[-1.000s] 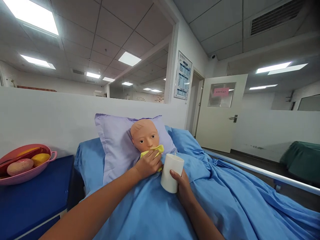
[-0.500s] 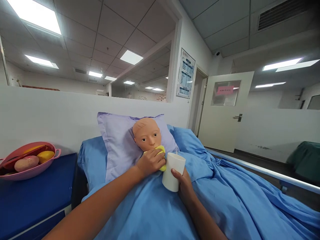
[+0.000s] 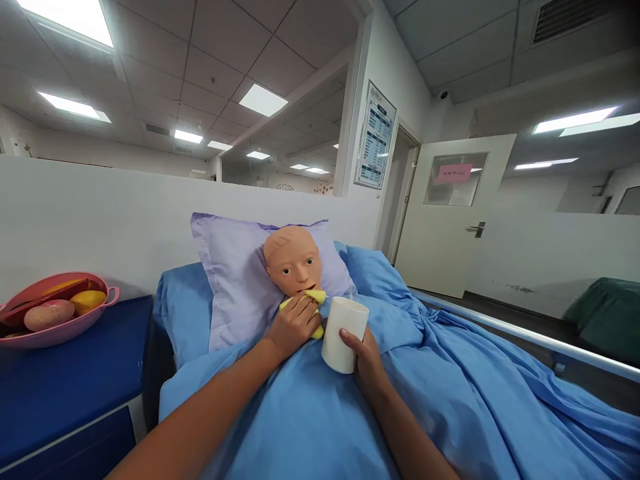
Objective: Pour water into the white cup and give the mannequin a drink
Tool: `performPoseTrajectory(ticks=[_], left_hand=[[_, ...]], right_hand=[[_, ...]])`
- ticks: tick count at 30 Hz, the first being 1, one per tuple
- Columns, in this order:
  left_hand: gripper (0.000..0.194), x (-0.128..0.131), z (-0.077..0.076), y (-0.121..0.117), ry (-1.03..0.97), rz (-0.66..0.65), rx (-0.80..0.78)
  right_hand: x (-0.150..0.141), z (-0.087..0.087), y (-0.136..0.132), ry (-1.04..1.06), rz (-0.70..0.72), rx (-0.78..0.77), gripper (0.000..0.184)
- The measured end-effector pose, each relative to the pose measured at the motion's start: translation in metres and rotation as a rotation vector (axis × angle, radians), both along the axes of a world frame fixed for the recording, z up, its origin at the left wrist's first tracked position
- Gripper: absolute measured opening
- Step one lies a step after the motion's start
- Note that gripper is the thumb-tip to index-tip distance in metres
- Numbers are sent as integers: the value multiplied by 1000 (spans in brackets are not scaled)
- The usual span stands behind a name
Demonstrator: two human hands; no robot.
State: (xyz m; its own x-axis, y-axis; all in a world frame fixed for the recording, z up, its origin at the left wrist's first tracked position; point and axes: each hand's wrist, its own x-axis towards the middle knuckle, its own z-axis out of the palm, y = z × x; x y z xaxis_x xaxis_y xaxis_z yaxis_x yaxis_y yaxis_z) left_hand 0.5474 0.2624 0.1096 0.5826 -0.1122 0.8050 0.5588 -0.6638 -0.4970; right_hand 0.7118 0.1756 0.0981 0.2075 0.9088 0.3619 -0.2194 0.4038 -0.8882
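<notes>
A manikin head (image 3: pixel 293 260) rests on a lilac pillow (image 3: pixel 235 287) in a bed under a blue blanket (image 3: pixel 440 393). My left hand (image 3: pixel 294 323) is closed round a yellow cloth (image 3: pixel 315 297) and presses it against the manikin's mouth and chin. My right hand (image 3: pixel 367 357) grips a white cup (image 3: pixel 343 333) upright, just right of the left hand and above the blanket.
A blue bedside cabinet (image 3: pixel 65 393) stands at the left with a pink bowl (image 3: pixel 55 333) of fruit on it. A metal bed rail (image 3: pixel 525 333) runs along the right side. A white partition wall stands behind the bed, and a white door (image 3: pixel 450 220) is at the back right.
My left hand has shifted the yellow cloth slightly at the manikin's mouth. The cup has stayed in my right hand. The view has drifted a little.
</notes>
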Motion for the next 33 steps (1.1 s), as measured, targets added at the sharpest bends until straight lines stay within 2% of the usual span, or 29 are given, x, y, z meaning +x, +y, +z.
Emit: performPoseTrajectory(ticks=[3, 7, 11, 16, 25, 33], left_hand=[[15, -13, -22, -7, -123, -57, -195], [40, -38, -59, -17, -391, -127, -473], [53, -59, -79, -30, -473, -198, -650], [46, -68, -84, -41, -449, -219, -684], [40, -66, -83, -45, -454, -194, -692], [44, -67, -81, -46, -444, -208, -697]], right_hand=[[2, -4, 0, -25, 24, -28, 59], [2, -7, 2, -98, 20, -56, 68], [-3, -9, 2, -144, 32, -71, 71], [-9, -8, -2, -207, 101, -102, 69], [-11, -3, -3, -289, 137, -146, 71], [-13, -2, -3, -322, 85, -188, 71]])
